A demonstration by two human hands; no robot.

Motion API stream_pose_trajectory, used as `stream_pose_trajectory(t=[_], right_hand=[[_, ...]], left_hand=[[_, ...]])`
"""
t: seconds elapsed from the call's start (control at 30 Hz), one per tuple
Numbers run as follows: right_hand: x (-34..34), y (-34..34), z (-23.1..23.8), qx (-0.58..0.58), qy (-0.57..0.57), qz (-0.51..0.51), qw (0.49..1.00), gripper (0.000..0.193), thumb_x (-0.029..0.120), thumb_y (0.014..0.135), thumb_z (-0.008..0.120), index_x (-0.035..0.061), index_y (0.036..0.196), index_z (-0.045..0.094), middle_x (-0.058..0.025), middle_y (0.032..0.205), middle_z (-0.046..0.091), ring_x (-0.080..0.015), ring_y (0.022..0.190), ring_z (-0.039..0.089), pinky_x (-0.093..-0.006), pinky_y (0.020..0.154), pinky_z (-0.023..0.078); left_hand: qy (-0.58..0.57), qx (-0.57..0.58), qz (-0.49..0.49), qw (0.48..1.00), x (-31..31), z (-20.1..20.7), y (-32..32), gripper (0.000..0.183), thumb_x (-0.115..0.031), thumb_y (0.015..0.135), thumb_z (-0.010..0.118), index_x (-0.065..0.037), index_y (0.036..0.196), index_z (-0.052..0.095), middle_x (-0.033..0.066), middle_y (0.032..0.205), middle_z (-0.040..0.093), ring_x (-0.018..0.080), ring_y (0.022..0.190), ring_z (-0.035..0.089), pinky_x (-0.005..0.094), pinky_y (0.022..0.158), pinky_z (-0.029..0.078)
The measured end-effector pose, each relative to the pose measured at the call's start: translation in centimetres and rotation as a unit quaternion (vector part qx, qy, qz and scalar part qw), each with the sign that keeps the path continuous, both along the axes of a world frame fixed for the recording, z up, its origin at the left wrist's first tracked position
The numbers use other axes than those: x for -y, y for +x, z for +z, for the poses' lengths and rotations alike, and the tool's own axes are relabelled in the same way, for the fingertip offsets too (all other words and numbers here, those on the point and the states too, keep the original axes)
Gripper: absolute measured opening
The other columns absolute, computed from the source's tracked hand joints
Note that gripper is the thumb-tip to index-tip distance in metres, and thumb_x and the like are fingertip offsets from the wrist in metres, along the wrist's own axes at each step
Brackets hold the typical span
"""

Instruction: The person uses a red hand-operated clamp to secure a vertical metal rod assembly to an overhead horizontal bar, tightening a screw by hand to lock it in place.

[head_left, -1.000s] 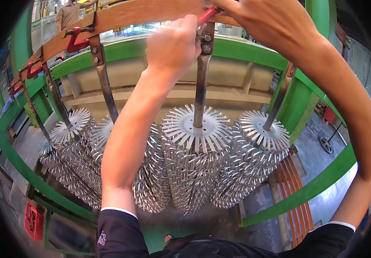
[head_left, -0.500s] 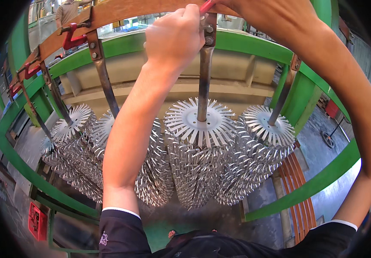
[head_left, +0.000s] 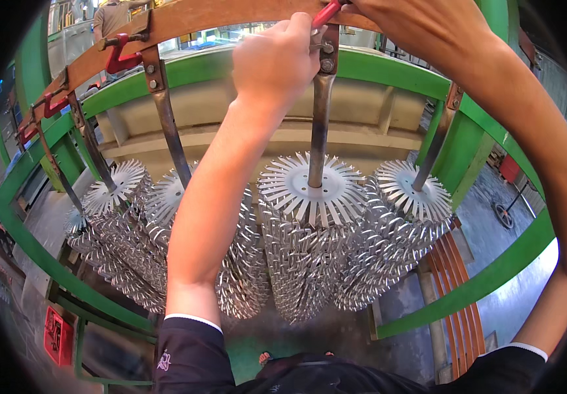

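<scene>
Overhead, at the far middle of the scene, the person's left hand (head_left: 273, 64) is curled closed around the lower end of a red clamp (head_left: 328, 13), just left of two bolts (head_left: 327, 56) at the top of the central rod (head_left: 321, 118). The right hand (head_left: 414, 16) is at the clamp's upper end, but its fingers run out at the top edge, so I cannot tell how firmly it grips. The clamp slants upward to the right between both hands, in front of a brown beam (head_left: 211, 16).

Farther left along that beam sits another red C-clamp (head_left: 122, 58), beside a second rod (head_left: 169, 128). Below the hands, the central rod runs down into a tall stack of silver slotted discs (head_left: 303, 262), with a similar stack (head_left: 395, 253) close on its right and more to the left, partly behind the left forearm. A green frame (head_left: 487, 279) surrounds them; a red crate (head_left: 58, 336) stands at the near left, and brown strips (head_left: 457, 302) lie at the right.
</scene>
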State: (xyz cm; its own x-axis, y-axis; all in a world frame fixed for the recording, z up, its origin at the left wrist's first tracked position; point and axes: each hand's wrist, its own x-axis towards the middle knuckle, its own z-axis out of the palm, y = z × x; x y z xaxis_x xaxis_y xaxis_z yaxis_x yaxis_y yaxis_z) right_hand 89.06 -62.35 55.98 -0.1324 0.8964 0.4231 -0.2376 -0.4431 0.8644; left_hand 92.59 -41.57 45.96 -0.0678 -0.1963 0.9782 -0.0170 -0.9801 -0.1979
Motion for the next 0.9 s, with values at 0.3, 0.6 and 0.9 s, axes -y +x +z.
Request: stream_pose_trajectory(t=[0.3,0.6,0.9], right_hand=[[-1.1,-0.7,-1.3,-0.078,0.067,0.001,0.995,0.028,0.025,0.096,0.058,0.0014,0.090,0.072,-0.0138,0.086,0.070,-0.0239,0.082,0.068,-0.0416,0.077,0.050],[-0.5,1.3,-0.9,-0.348,0.001,0.189,0.918,0.033,0.021,0.099,0.054,-0.0009,0.081,0.069,-0.0188,0.073,0.067,-0.0365,0.068,0.067,-0.0460,0.066,0.052],[0.8,6.1,-5.5,-0.307,0.190,0.296,0.885,0.081,0.054,0.088,0.072,0.0023,0.144,0.043,-0.0224,0.117,0.065,-0.0374,0.115,0.060,-0.0475,0.103,0.044]], left_hand=[[-0.023,0.000,0.012,1.000,0.8,0.0,-0.4,0.021,-0.030,0.091,0.071,-0.011,0.090,0.064,0.0092,0.070,0.068,0.0323,0.063,0.066,0.0432,0.053,0.050],[-0.037,-0.067,0.003,0.997,0.4,0.4,-2.0,0.029,-0.040,0.092,0.071,-0.013,0.102,0.068,0.0107,0.070,0.070,0.0354,0.068,0.069,0.0466,0.062,0.053],[-0.095,-0.191,-0.131,0.968,-0.8,0.5,-7.4,0.030,-0.027,0.093,0.071,-0.004,0.108,0.058,0.0133,0.091,0.068,0.0281,0.082,0.069,0.0393,0.075,0.052]])
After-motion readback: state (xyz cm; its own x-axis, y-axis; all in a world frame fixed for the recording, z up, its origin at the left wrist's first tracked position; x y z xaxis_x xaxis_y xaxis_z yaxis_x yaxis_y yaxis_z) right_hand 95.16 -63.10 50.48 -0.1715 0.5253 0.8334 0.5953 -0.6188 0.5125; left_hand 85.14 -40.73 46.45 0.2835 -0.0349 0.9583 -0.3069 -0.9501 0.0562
